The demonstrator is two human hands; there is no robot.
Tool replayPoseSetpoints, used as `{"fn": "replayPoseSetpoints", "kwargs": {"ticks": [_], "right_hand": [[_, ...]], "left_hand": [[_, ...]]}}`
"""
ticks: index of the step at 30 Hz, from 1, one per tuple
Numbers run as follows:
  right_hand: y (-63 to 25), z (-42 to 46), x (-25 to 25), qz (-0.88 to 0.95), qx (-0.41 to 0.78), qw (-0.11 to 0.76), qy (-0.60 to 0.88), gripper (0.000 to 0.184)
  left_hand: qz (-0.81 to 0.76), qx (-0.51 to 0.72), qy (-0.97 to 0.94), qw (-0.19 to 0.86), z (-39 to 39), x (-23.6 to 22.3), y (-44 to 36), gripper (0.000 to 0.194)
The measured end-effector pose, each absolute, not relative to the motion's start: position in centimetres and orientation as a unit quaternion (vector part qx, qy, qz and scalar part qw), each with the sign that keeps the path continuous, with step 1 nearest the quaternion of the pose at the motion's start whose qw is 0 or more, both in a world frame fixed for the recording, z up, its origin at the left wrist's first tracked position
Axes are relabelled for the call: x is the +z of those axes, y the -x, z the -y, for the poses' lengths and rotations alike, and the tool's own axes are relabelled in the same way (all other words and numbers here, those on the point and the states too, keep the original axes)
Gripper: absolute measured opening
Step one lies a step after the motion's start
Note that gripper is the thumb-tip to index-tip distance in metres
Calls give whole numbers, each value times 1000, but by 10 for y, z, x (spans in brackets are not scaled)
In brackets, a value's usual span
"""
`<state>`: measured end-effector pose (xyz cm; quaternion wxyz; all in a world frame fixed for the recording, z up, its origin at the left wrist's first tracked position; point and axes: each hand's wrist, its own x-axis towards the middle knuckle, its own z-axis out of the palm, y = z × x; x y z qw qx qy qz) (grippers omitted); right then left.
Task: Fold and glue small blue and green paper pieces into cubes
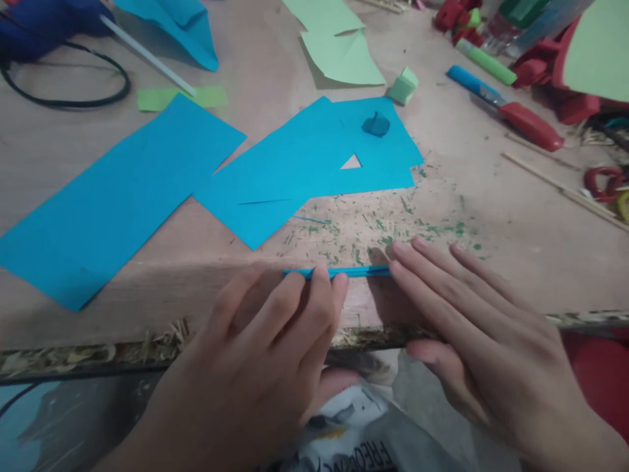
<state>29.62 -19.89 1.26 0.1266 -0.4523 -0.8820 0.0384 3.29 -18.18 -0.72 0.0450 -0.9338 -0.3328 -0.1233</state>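
A narrow blue paper strip (pixel 361 271) lies along the wooden table near its front edge. My left hand (pixel 275 341) rests over the strip's left part, its bent fingertips pressing it to the table. At the strip's right end is my right hand (pixel 472 321), its fingers stretched out and the tips touching the paper. Beyond the hands lie a blue sheet (pixel 295 154) with a triangular hole and a slit, and a plain blue sheet (pixel 118 196) to its left. On the holed sheet sits a small dark-blue crumpled piece (pixel 376 124).
Pale green paper (pixel 344 59) and a folded green piece (pixel 405 85) lie at the back. To the right are a red-and-blue cutter (pixel 511 108), a green tube (pixel 486 62), thin sticks (pixel 560 187) and scissors handles (pixel 604 183). A black cable (pixel 73 103) loops at upper left.
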Motion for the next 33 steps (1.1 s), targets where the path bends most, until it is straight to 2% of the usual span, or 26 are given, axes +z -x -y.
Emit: {"fn": "replayPoseSetpoints", "kwargs": {"ticks": [7,18,28,33], "right_hand": [[-282,207,11,904,65,117,406,50],[-286,207,6,904,73,89,412,63],[-291,204,9,898,83,68,427,66],[-298,201,13,888,75,99,443,62]], "left_hand": [[323,-133,936,36,180,-10,-32,62],[321,-136,936,48,182,-12,-32,59],[323,-128,936,53,180,-11,-32,57],[324,-118,938,46,181,-10,-31,57]]}}
